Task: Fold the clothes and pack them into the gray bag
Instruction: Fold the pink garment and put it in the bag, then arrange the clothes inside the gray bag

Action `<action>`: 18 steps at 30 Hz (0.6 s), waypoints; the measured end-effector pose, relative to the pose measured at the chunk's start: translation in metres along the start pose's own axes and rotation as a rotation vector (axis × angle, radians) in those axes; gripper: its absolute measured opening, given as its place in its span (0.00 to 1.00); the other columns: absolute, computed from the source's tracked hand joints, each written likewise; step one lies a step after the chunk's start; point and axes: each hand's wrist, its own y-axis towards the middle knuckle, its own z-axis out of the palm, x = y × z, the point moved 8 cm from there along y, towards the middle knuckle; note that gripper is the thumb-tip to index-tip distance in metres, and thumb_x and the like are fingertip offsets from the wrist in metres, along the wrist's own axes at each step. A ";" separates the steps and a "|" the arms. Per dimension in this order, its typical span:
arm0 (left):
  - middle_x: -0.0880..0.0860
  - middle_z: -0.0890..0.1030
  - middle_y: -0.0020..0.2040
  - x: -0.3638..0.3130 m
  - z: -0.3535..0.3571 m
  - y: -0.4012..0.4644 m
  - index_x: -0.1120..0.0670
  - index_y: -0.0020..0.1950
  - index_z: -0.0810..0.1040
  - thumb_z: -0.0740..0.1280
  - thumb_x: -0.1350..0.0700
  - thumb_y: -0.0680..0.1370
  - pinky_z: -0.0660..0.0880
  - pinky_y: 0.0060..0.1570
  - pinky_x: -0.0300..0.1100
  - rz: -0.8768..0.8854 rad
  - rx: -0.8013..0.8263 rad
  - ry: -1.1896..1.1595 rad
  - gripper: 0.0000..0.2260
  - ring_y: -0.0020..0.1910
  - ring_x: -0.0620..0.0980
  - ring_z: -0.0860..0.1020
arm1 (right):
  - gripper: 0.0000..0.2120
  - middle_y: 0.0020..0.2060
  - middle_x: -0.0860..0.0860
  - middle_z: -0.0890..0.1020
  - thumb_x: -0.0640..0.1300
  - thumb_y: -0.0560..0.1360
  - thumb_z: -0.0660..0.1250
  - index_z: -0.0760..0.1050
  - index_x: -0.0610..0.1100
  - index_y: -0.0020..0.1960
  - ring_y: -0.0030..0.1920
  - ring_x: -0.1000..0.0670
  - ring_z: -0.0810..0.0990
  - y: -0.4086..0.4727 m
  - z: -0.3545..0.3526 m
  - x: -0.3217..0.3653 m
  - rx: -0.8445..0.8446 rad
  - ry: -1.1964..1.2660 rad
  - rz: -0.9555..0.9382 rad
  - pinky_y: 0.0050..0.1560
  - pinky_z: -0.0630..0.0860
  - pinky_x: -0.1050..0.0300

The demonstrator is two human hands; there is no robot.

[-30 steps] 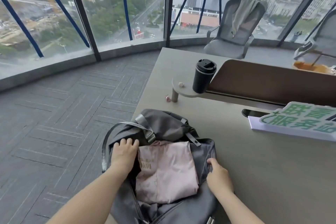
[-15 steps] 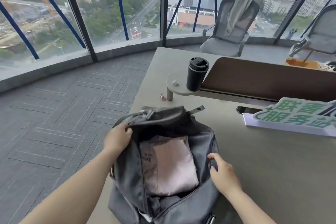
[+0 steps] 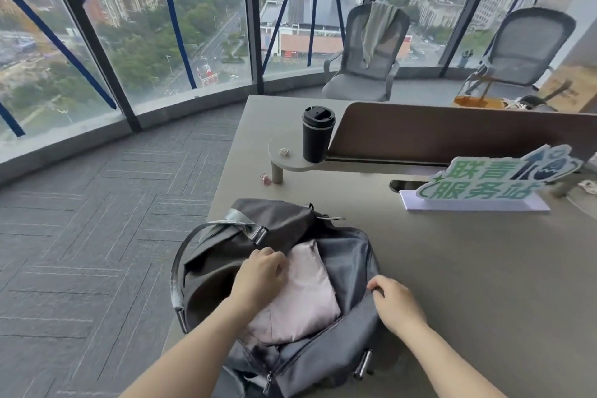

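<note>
The gray bag (image 3: 349, 268) lies open at the table's near left corner, its mouth facing up. A folded pale pink garment (image 3: 307, 297) sits inside the opening. My left hand (image 3: 258, 275) reaches into the bag with curled fingers on the garment's left edge, beside the bag's left rim. Over at the opening's right rim, my right hand (image 3: 395, 304) grips the fabric edge and holds it out. The garment's lower left part is hidden under my left forearm.
The beige table (image 3: 468, 284) stretches right and back. A black lidded cup (image 3: 316, 135) stands on a small raised shelf by a brown divider (image 3: 452, 136). A green-and-white sign (image 3: 484, 184) stands to the right. Two gray chairs (image 3: 368, 55) stand beyond; carpet lies left.
My left hand left the bag's far-left rim and moved into the opening onto the pink garment. The right hand stays on the right rim. The view shifted slightly.
</note>
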 end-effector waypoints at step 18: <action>0.52 0.76 0.53 -0.283 0.073 -0.094 0.52 0.53 0.76 0.60 0.50 0.77 0.72 0.48 0.47 0.637 0.220 0.161 0.09 0.56 0.56 0.73 | 0.10 0.56 0.53 0.77 0.47 0.80 0.57 0.74 0.51 0.58 0.52 0.47 0.78 -0.184 -0.076 -0.123 -0.380 -0.092 0.157 0.45 0.72 0.56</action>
